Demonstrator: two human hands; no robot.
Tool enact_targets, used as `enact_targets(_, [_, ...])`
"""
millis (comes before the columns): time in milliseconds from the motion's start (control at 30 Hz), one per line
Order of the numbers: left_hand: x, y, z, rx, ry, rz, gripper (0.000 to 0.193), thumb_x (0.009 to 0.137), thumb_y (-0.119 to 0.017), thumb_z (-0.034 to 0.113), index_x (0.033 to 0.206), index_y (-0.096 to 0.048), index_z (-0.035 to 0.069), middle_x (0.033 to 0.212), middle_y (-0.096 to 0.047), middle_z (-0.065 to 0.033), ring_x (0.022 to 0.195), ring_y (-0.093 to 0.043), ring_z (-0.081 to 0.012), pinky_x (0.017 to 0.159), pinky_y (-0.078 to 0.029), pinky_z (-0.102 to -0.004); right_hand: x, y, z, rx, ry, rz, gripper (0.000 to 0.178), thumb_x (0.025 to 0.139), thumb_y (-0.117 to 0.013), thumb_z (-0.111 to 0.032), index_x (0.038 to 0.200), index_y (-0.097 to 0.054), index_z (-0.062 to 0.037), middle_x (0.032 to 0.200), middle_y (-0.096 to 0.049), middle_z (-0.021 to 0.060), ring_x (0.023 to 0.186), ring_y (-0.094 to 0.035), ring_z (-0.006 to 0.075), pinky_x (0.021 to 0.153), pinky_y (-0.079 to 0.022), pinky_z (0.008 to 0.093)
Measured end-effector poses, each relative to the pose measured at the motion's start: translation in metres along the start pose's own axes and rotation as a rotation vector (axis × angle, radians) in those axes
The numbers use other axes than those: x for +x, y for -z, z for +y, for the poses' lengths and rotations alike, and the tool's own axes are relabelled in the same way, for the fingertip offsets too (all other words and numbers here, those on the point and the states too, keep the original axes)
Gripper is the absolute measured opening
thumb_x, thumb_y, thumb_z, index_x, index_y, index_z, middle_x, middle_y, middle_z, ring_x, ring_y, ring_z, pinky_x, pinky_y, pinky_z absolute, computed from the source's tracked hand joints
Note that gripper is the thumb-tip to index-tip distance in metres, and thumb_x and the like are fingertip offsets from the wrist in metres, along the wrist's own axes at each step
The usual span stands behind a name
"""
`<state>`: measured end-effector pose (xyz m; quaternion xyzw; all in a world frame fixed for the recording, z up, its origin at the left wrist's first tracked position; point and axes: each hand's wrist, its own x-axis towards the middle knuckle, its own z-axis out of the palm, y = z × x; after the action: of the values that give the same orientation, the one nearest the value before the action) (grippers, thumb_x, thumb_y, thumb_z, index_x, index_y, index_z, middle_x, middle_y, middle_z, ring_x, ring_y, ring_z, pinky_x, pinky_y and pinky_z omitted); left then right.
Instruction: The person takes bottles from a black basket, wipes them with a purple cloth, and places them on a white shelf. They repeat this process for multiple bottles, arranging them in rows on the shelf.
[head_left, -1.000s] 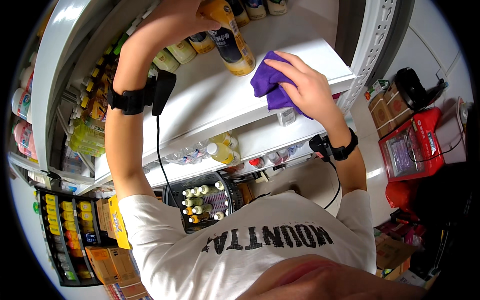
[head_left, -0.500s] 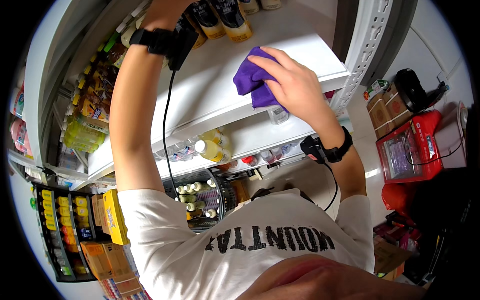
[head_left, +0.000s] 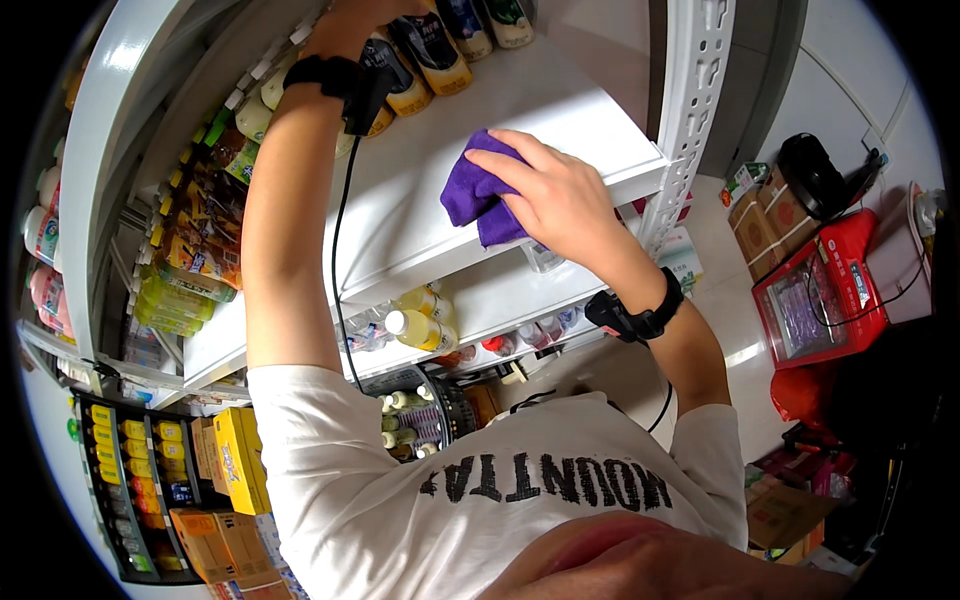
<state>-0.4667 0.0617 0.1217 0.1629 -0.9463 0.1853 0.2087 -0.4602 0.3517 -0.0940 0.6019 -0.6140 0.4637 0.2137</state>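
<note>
My right hand is closed on a folded purple cloth, which rests on a white shelf close to its front edge. At the top of the view, my left hand reaches toward the back of the same shelf. Its fingers run out of the picture, so whether they grip anything is hidden. Close beside it stands a group of black-and-yellow drink containers, with darker ones to their right. Each wrist wears a black strap with a small device and a cable.
Bottles crowd the shelf's left side. A lower shelf holds yellow-drink bottles, above a black basket of bottles. A perforated white post bounds the shelf on the right. Boxes and a red container stand on the floor beyond.
The whole view has shifted slightly. My left forearm is a little farther right, nearer the drink containers. The right hand keeps hold of the cloth near the shelf edge.
</note>
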Motion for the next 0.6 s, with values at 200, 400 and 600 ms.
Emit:
enact_targets(200, [-0.003,-0.006,-0.018,0.055,-0.112,0.060,0.070,0.078,-0.086,0.027,0.134,-0.057,-0.002,0.129,-0.063,-0.0256,0.121,-0.059,-0.0427,0.100,-0.050,-0.0483,0.003,-0.001,-0.004,0.011,-0.003,-0.033,0.047,0.083,-0.072,-0.010,0.128,-0.069,-0.0218,0.133,-0.064,0.0080,0.105,-0.071,0.0303,0.086,-0.059,0.0399])
enact_targets(400, [-0.031,0.013,0.054,0.013,-0.246,0.219,0.065,0.088,-0.074,0.034,0.139,-0.053,-0.001,0.123,-0.067,-0.0264,0.106,-0.067,-0.0416,0.093,-0.054,-0.0491,-0.002,0.014,0.014,-0.159,-0.127,-0.033,0.048,0.083,-0.070,-0.012,0.131,-0.068,-0.0220,0.135,-0.064,0.0083,0.103,-0.071,0.0321,0.086,-0.060,0.0406])
enact_targets(600, [-0.237,0.106,0.034,0.061,-0.067,0.045,0.038,0.089,-0.075,0.029,0.114,-0.065,0.002,0.085,-0.071,-0.0209,0.081,-0.071,-0.0383,0.072,-0.058,-0.0447,0.008,-0.044,-0.061,0.244,0.141,-0.144,0.053,0.079,-0.067,-0.003,0.129,-0.071,-0.0183,0.139,-0.063,0.0124,0.108,-0.069,0.0358,0.092,-0.057,0.0425])
